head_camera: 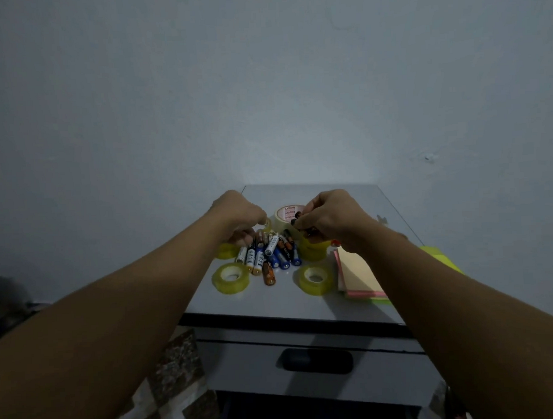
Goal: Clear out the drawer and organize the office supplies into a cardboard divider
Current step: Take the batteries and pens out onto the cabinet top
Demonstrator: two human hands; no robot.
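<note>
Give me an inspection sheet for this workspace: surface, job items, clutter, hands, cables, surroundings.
Surface: grey cabinet top; drawer front with black handle below it.
Job's things: pile of loose cylindrical batteries; small yellowish clear tape rolls around the pile; large tape roll with white printed core behind; stack of pastel paper notes to the right. Cardboard divider: nothing seen.
Clutter: yellow-green sheet at the right edge.
Hands: left hand curled over the pile, hold unclear; right hand grips a few dark batteries.
Cables: nothing seen.
Surroundings: plain pale wall; patterned floor tiles lower left.
</note>
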